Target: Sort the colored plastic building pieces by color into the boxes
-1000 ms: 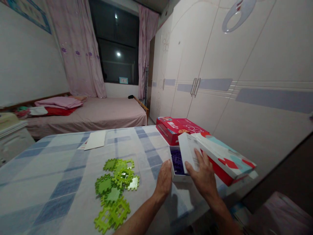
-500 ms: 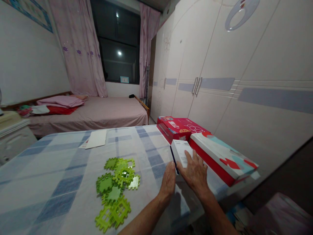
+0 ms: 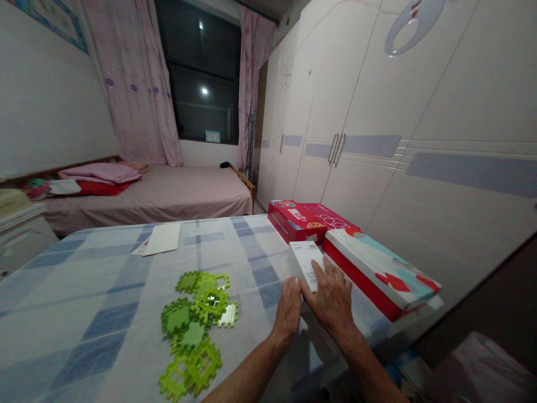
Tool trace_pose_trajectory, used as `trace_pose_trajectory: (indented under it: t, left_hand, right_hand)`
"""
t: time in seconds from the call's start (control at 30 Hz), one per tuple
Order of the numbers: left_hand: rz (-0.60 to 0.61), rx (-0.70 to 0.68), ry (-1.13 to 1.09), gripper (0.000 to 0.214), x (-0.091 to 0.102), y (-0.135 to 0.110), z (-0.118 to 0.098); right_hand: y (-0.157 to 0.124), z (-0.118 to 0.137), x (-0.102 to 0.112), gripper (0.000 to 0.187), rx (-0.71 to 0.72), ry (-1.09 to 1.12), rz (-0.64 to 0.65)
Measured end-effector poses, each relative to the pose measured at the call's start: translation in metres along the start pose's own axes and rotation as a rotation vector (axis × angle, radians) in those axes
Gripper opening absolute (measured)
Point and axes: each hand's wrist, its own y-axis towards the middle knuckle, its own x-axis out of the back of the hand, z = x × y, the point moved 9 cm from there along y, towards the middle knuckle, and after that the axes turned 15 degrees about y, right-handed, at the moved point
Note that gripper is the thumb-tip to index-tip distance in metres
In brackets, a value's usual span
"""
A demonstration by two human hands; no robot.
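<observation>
White box (image 3: 305,253), lower right of centre: covering appears complete. Right hand (image 3: 332,294), fingers spread on top; left hand (image 3: 288,308) alongside, grip unclear. Green pieces (image 3: 178,317), lower left, lie unboxed.

A passage is left over the checked tablecloth (image 3: 245,316) between the green pieces (image 3: 193,334) at left and the white box (image 3: 302,254), which is hemmed in by the red box (image 3: 293,219) far, the long box (image 3: 375,260) right, and the left hand (image 3: 288,308) and right hand (image 3: 330,294) near.
</observation>
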Motion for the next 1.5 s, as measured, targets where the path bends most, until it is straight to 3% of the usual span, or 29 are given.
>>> trace_pose_trajectory:
  t: [0.27,0.8,0.93,1.1,1.3,1.5]
  left_hand:
    - [0.008,0.002,-0.011,0.060,0.005,-0.003,-0.010]
    - [-0.006,0.075,-0.033,0.053,0.005,-0.004,-0.007]
    - [-0.006,0.035,0.002,0.057,0.006,-0.002,-0.013]
    - [-0.010,0.032,-0.015,0.055,0.007,0.000,-0.018]
    - [0.006,0.040,-0.007,0.052,0.007,-0.001,-0.016]
    - [0.022,0.052,0.020,0.056,0.006,0.000,-0.014]
  right_hand:
    - [0.000,-0.011,0.002,0.050,-0.064,0.039,-0.007]
    - [-0.005,0.001,-0.005,0.051,0.032,0.000,0.007]
    - [0.003,-0.006,0.006,0.048,-0.034,0.014,0.004]
    - [0.008,-0.003,0.025,0.049,-0.020,0.025,-0.111]
    - [-0.010,0.003,0.005,0.050,0.056,0.006,-0.151]
    - [-0.015,0.002,0.002,0.048,0.036,-0.028,-0.162]
